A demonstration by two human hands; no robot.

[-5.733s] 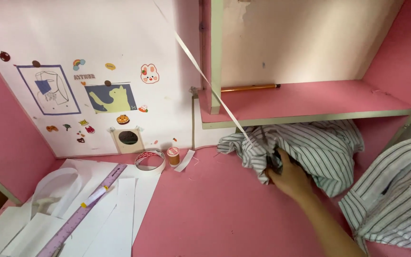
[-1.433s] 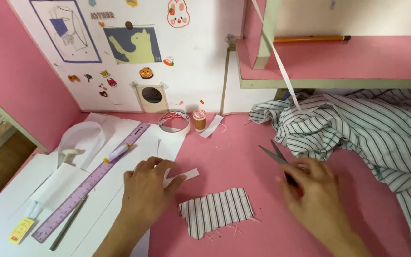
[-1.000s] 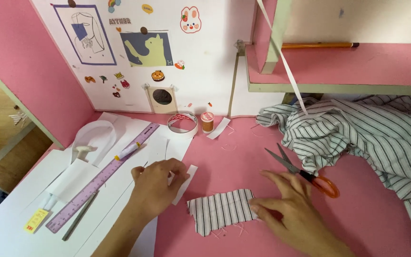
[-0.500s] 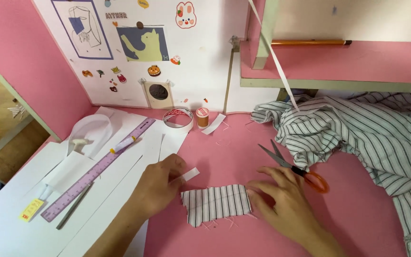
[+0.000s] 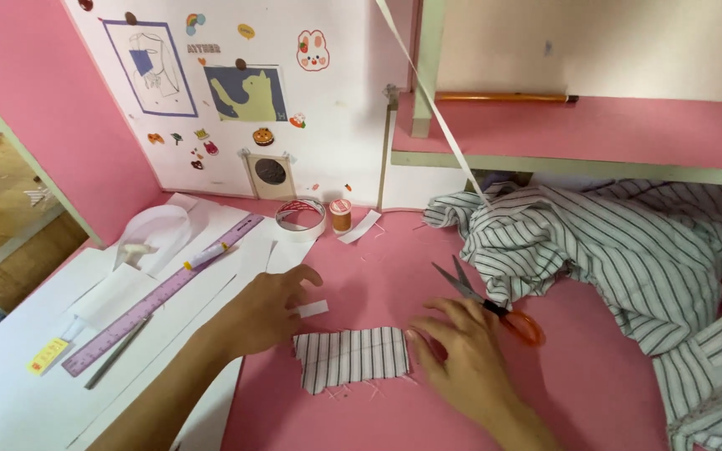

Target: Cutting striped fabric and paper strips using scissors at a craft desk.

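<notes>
Flattening: a small striped fabric swatch (image 5: 353,357) lies on the pink worktop (image 5: 595,392), between the two hands, at about 6 o'clock in the head view.
Left hand: left hand (image 5: 265,311) lies palm down at 9 o'clock of the swatch, fingers (image 5: 301,279) loosely spread, tips touching a small white paper slip (image 5: 311,309) just above the swatch's upper left corner. Nothing pinched.
Right hand: right hand (image 5: 461,355) lies palm down at 3 o'clock of the swatch, fingers spread, one fingertip touching the swatch's right edge. Nothing gripped.
Scissors: orange-handled scissors (image 5: 495,306) lie on the worktop at 1 o'clock of the right hand, blades open, handle just beside the knuckles; not held.
Swatch condition: edges frayed, loose threads along the bottom edge; left edge uneven; stripes run roughly top to bottom.
Surroundings: heap of striped fabric (image 5: 612,242) at 2 o'clock, well apart from the swatch; purple ruler (image 5: 160,296) on white paper sheets (image 5: 35,351) at 9 o'clock; tape roll (image 5: 300,219) and thread spool (image 5: 341,215) at 12 o'clock near the wall.
Handling judgement: thin woven cloth, likely to creep or pucker under a sliding finger. Press down flat with both hands rather than dragging; smooth along the stripes so they stay straight; keep fingertips off the frayed bottom edge so threads do not pull further.
Risk judgement: the open blades sit close to the right hand.
</notes>
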